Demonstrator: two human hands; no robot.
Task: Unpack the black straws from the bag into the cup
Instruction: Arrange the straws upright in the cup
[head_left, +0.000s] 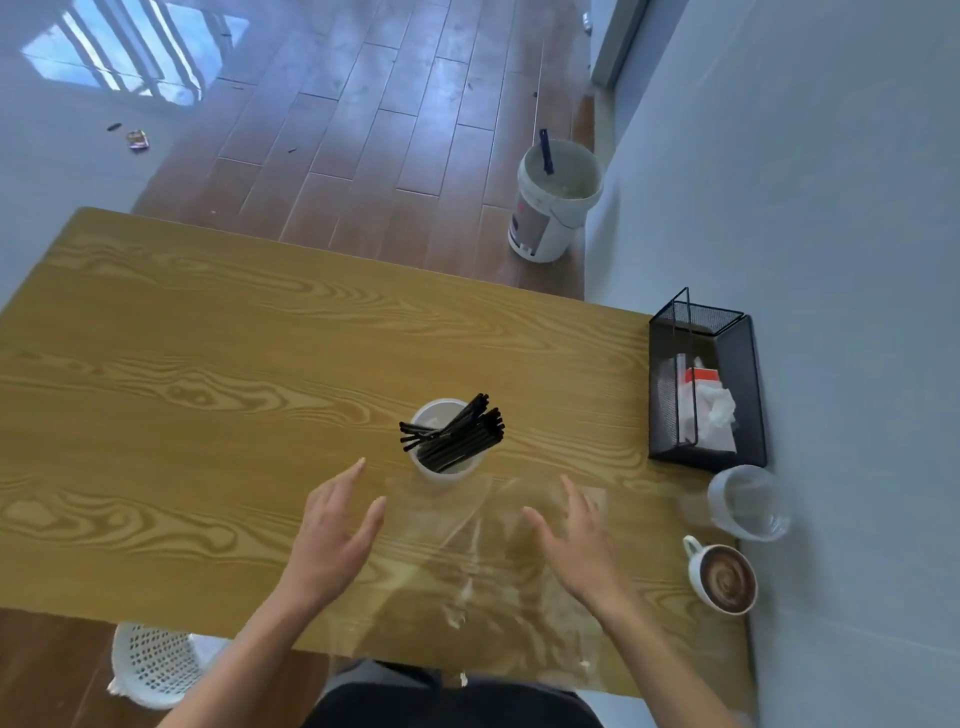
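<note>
A white cup (431, 470) stands near the middle of the wooden table (208, 364). A bundle of black straws (457, 434) leans in it, tips pointing up and right. A clear plastic bag (483, 561) lies flat on the table just in front of the cup, reaching to the near edge. My left hand (332, 535) hovers left of the bag with straight fingers, holding nothing. On the other side, my right hand (576, 545) is over the bag's right part, fingers spread and empty.
A black mesh basket (748, 395) with napkins sits at the table's right edge. Near it stand a clear plastic cup (748, 501) and a mug of coffee (724, 577). A white bucket (556, 202) and a white laundry basket (156, 665) are on the floor.
</note>
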